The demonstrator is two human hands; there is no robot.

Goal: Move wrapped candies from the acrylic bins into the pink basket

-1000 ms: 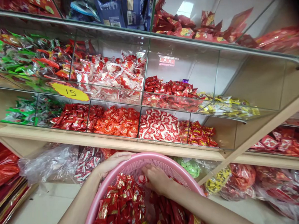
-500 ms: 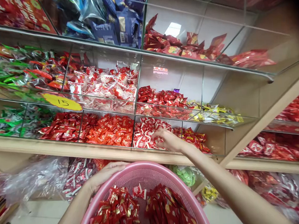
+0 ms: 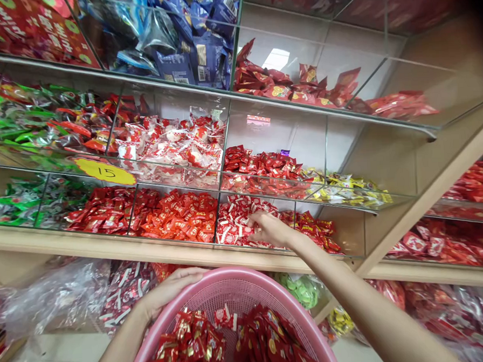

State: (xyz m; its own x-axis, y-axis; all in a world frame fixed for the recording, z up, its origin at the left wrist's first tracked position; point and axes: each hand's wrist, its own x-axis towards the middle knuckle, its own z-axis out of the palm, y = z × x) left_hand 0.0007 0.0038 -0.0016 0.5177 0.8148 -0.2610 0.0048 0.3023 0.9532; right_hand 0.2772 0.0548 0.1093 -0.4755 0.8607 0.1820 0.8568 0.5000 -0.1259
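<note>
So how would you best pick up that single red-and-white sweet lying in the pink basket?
Pinch the red-and-white sweet across its narrow width, coming straight down from above. It lies uncovered on top, in the gap between two heaps of red packets, and the wall of the pink basket likely shuts off any sideways approach.

The far rim of a pink basket (image 3: 246, 272) is gripped by the left hand (image 3: 170, 291). Red-and-gold packets (image 3: 193, 343) are heaped inside it in two piles, and a single red-and-white sweet (image 3: 222, 315) is laid between them. The right hand (image 3: 270, 229) is stretched into a glass shelf compartment (image 3: 257, 247), where its fingers are curled on the heaped red-and-white candies (image 3: 233, 227); whether one is pinched cannot be told. A yellow tag (image 3: 105, 172) marked 15 is fixed to the shelf up and to the left.
</note>
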